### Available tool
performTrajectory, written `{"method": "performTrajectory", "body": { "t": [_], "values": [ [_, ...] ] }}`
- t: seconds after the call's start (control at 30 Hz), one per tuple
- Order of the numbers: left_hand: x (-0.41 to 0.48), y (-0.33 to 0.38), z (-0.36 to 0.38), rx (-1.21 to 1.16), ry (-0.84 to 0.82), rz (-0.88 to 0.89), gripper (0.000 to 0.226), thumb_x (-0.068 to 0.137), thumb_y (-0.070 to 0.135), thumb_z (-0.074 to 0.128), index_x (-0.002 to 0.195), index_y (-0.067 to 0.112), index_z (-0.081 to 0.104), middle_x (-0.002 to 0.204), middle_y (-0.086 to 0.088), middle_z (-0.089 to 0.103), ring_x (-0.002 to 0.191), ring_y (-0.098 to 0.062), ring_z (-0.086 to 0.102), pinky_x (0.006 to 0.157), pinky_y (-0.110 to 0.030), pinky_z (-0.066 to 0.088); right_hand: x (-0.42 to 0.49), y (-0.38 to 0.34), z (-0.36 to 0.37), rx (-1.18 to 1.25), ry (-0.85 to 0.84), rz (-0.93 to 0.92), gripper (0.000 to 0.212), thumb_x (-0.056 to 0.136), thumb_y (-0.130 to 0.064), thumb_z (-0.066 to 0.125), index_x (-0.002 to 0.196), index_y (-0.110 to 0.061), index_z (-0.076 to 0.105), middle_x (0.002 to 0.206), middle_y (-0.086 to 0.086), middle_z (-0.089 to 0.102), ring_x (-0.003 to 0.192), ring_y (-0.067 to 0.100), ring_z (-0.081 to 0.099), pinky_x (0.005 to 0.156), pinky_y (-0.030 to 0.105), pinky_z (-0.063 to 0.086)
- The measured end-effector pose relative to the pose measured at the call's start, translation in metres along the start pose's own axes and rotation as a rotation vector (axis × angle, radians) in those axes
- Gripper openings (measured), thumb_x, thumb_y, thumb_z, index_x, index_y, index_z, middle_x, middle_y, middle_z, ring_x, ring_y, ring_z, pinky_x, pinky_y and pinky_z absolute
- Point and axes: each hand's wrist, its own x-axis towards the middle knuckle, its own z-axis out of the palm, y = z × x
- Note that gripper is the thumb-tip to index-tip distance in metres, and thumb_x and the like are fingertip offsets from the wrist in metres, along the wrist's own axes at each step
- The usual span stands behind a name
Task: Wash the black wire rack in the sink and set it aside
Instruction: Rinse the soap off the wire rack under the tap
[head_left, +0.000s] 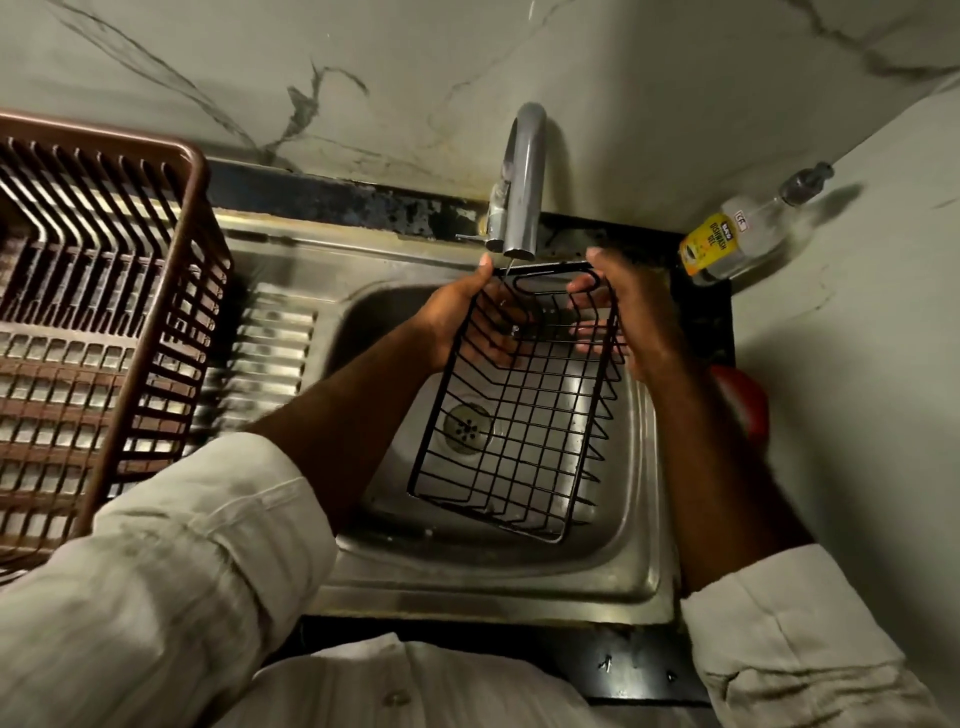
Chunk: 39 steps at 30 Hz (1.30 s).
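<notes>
Seen through my remote feed, the steel sink (467, 577) fills the middle of the view, with a brown slatted dish drainer (171, 358) standing on its draining board to the left. The black wire rack (524, 410) hangs tilted over the basin, far end raised to the faucet (524, 176), near end dipping toward the bowl. My left hand (462, 322) grips its far left edge, thumb over the top wire; my right hand (623, 312) curls round the far right corner. A thin trickle of water meets the rack's upper end. I judge the washing to be in its rinse, barely begun: no suds show, most of the wires look dry, and setting the rack aside is not yet done. On the counter by the corner lies a bottle (727, 244), its yellow label reading "DISHWASH GEL"; the brand above it and a small white sticker are too small to read.
</notes>
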Motion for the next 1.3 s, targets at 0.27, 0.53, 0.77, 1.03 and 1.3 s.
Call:
{"method": "performTrajectory", "body": {
  "t": [0.27,0.53,0.77,1.03,1.3],
  "values": [
    [-0.001,0.018,0.009,0.318,-0.165,0.08,0.04,0.107,0.026,0.045,0.13,-0.003,0.058,0.125,-0.025,0.066,0.103,-0.035,0.068,0.074,-0.036,0.059,-0.007,-0.011,-0.011,-0.125,0.301,-0.213,0.042,0.084,-0.058,0.057,0.067,-0.023,0.072,0.07,-0.004,0.072,0.06,0.015,0.066,0.059,0.043,0.06],
    [-0.002,0.012,0.002,0.557,-0.127,0.308,0.027,0.097,0.0,0.053,0.124,0.001,0.055,0.119,-0.024,0.063,0.106,-0.03,0.068,0.088,-0.041,0.059,-0.011,-0.013,-0.017,-0.151,0.402,-0.236,0.042,0.083,-0.059,0.05,0.068,-0.027,0.072,0.065,-0.01,0.068,0.071,0.017,0.068,0.075,0.052,0.06],
    [-0.013,0.016,0.026,0.529,0.115,0.343,0.025,0.104,0.033,0.052,0.097,0.01,0.062,0.087,-0.012,0.073,0.074,-0.028,0.074,0.064,-0.041,0.062,-0.019,-0.013,-0.015,-0.12,0.375,-0.305,0.041,0.083,-0.06,0.054,0.07,-0.027,0.074,0.067,-0.008,0.07,0.07,0.021,0.068,0.075,0.053,0.059],
    [-0.023,0.032,0.012,0.217,-0.126,-0.029,0.05,0.098,0.049,0.04,0.116,0.009,0.064,0.115,-0.017,0.072,0.107,-0.038,0.069,0.092,-0.053,0.055,-0.013,-0.01,-0.021,0.072,0.233,-0.319,0.032,0.083,-0.055,0.06,0.073,-0.028,0.075,0.084,-0.001,0.076,0.083,0.027,0.073,0.081,0.06,0.057],
    [-0.033,0.023,-0.002,0.082,-0.074,-0.056,0.072,0.087,0.065,0.052,0.123,0.004,0.064,0.104,-0.014,0.068,0.098,-0.033,0.062,0.09,-0.05,0.053,0.004,0.007,0.003,0.331,0.023,-0.073,0.049,0.087,-0.055,0.059,0.103,-0.011,0.075,0.1,0.008,0.077,0.08,0.028,0.074,0.073,0.048,0.058]
  ]
}}
